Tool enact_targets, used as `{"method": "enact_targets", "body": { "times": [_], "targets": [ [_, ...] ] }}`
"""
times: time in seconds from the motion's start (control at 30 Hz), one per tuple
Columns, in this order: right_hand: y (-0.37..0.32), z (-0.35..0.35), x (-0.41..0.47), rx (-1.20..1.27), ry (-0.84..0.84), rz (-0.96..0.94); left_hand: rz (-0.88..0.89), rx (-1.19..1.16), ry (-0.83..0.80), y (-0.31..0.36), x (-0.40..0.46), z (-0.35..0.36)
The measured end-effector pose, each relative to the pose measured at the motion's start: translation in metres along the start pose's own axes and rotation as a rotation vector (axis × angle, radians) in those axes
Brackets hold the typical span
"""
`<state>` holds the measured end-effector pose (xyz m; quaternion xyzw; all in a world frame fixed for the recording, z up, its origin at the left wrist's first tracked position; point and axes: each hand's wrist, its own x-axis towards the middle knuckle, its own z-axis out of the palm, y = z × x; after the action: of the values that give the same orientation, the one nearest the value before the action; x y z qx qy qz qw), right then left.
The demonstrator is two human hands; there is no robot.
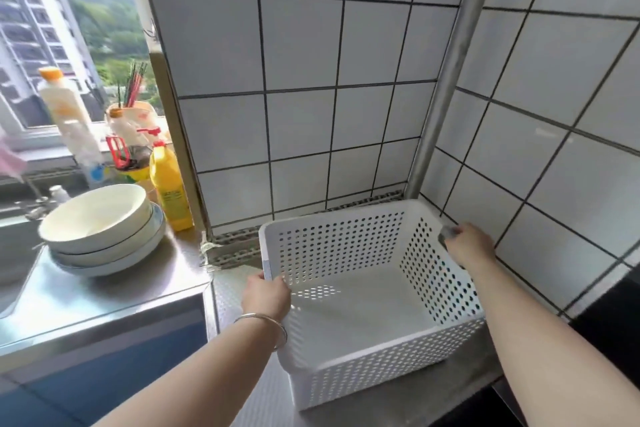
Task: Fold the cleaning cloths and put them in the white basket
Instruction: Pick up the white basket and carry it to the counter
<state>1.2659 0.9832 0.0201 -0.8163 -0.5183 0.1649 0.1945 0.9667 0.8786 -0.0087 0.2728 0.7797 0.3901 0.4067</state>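
both hands gripping white basket (pixel 349 315) rims, steel counter (pixel 104 291)

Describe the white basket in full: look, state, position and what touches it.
The white basket is a rectangular bin that looks like plastic, with walls perforated in rows of small holes, a solid rim and a plain floor. It is open-topped and holds nothing; no cloths are in it. It sits tilted toward the camera, over the metal counter in the tiled corner. The left hand grips its left rim, fingers curled over the edge. The right hand is at the far right rim, gripping something small and dark there.
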Motion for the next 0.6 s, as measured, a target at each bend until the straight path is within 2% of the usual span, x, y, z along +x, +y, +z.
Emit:
{"method": "enact_targets", "body": {
  "times": [0.1, 0.2, 0.3, 0.43, 0.6],
  "targets": [
    [-0.007, 0.001, 0.001, -0.030, -0.128, 0.090, 0.021, 0.108, 0.010, 0.002, 0.002, -0.006],
    [-0.024, -0.002, -0.010, -0.043, -0.163, 0.106, 0.051, 0.137, 0.020, 0.012, 0.006, -0.034],
    [-0.056, -0.006, -0.037, -0.049, -0.154, -0.010, 0.117, 0.101, 0.057, 0.022, 0.002, -0.092],
    [-0.119, -0.014, -0.096, 0.043, -0.179, -0.144, 0.196, 0.136, 0.197, 0.030, -0.019, -0.190],
    [-0.203, -0.025, -0.199, 0.150, -0.233, -0.375, 0.230, 0.043, 0.319, 0.007, -0.062, -0.326]
  ]
}}
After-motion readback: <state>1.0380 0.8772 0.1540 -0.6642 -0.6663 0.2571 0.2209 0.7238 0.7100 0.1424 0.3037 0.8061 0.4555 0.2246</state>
